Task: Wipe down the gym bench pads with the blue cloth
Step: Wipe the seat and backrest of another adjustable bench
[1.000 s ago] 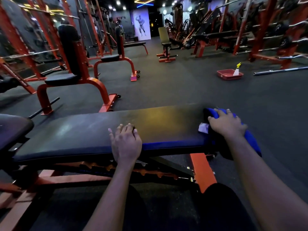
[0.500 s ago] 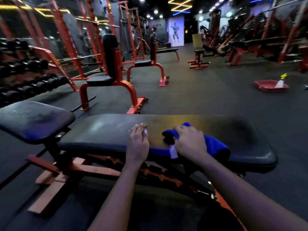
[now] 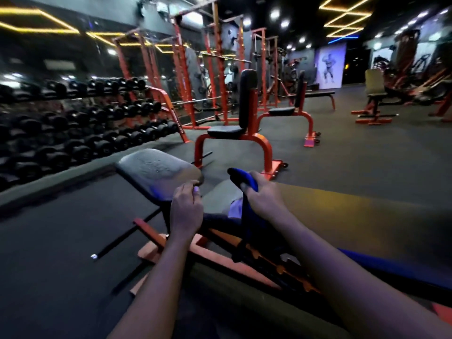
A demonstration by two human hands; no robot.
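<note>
The bench has a long black back pad (image 3: pixel 342 211) running from the centre to the right and a smaller black seat pad (image 3: pixel 156 172) to its left, both on an orange frame (image 3: pixel 171 250). My right hand (image 3: pixel 263 195) grips the blue cloth (image 3: pixel 241 176) at the left end of the back pad, close to the gap before the seat pad. A tail of the cloth hangs down over the near edge. My left hand (image 3: pixel 187 209) rests on the same end of the back pad, fingers loosely bent, holding nothing. The frame is motion-blurred.
A rack of black dumbbells (image 3: pixel 73 133) fills the left side behind a raised floor edge. An orange seated bench (image 3: pixel 234 133) stands just beyond the seat pad, a second one (image 3: pixel 293 111) behind it. Power racks (image 3: pixel 186 77) line the back; dark rubber floor (image 3: pixel 367 152) lies to the right.
My right hand has swept the cloth leftward along the back pad, from its right end to its left end. The cloth now trails over the near edge. The view has swung left.
</note>
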